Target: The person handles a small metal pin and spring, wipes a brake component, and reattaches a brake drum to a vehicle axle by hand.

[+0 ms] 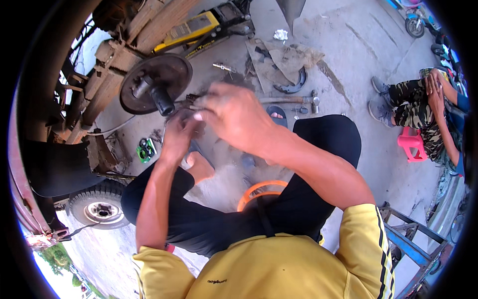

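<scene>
Both hands at a wheel hub spindle, seen from above.

The right hand point(234, 114) pinches a small dark metal part point(191, 102), fingers narrow; its long axis runs level, pointing toward the hub spindle point(162, 97) just beyond the fingertips. The left hand point(178, 137) curls below it; what it holds is hidden. The brake backing plate point(172, 70) lies behind the fingers.

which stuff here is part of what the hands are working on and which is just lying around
In use: left hand and right hand, together on a small dark part, hidden by the fingers; wheel hub.

Lying about: hammer, yellow jack, pink stool, orange ring, green item.
</scene>
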`<state>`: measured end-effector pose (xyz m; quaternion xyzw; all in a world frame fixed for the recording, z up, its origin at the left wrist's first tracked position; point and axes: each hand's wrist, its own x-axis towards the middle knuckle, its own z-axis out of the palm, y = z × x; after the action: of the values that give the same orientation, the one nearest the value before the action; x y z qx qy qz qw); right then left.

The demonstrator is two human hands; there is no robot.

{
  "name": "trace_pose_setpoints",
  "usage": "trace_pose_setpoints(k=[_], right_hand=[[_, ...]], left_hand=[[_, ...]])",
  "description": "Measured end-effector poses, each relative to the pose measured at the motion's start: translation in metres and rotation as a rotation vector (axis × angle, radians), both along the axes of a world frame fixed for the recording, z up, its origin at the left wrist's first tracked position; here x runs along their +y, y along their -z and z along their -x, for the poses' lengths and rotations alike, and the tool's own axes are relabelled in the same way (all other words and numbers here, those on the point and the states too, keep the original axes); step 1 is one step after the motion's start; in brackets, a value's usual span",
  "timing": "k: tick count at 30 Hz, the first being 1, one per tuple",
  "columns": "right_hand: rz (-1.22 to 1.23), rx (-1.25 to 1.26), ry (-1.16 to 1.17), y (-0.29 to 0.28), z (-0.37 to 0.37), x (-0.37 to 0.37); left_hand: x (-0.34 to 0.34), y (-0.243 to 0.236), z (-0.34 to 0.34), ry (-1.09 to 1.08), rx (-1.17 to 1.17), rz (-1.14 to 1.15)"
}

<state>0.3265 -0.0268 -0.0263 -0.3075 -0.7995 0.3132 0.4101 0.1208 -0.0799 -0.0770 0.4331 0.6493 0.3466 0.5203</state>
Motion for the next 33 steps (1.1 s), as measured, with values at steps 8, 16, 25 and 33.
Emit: trace_pose_setpoints(k=[8, 16, 25, 33], right_hand=[[0.568, 0.249, -0.005, -0.015, -0.010, 0.013], [1.001, 0.465, -0.027, -0.036, -0.016, 0.018], [1.142, 0.697, 0.017, -0.013, -0.003, 0.029], [1.238, 0.663, -0.040, -0.013, -0.009, 0.027]], left_hand=[[-0.018, 0.189, 0.042, 0.427, 0.748, 0.138], [-0.097, 0.337, 0.056, 0.351, 0.948, -0.094], [-0.081, 0.333, 0.029, 0.315, 0.904, -0.003], [0.000, 0.093, -0.054, -0.338, -0.031, -0.220]])
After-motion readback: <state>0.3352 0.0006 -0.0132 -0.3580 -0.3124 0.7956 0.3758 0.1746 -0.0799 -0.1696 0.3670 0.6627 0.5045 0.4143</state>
